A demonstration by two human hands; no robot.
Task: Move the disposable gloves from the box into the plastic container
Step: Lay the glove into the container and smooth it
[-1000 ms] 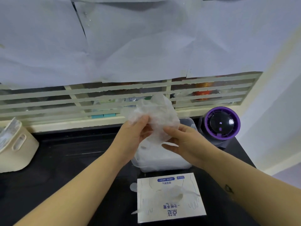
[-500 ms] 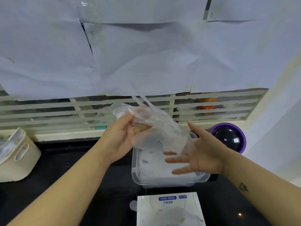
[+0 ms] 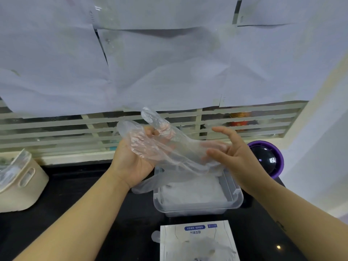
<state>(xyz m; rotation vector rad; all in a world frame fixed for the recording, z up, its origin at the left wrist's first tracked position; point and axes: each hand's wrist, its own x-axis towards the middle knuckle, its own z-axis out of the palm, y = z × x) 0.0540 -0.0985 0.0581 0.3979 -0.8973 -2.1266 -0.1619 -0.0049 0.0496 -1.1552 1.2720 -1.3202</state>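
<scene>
A clear disposable glove (image 3: 169,147) is spread out above the plastic container (image 3: 233,200), which holds a white heap of other gloves. My left hand (image 3: 131,162) grips the glove's left part, fingers curled behind the film. To the right, my right hand (image 3: 231,155) is spread with fingers apart, its fingertips touching the glove's right end. The white glove box (image 3: 199,240) lies at the near edge, with more clear gloves sticking out of its top.
The black counter (image 3: 75,187) carries a cream basket (image 3: 20,187) at the left and a purple-rimmed round device (image 3: 267,157) at the right. A slatted window ledge and paper-covered wall stand behind. A white wall closes the right side.
The crumpled glove has been pulled open and stretched out flat. My right hand let go of it and spread open. The view has tilted upward, so the box sits lower in frame.
</scene>
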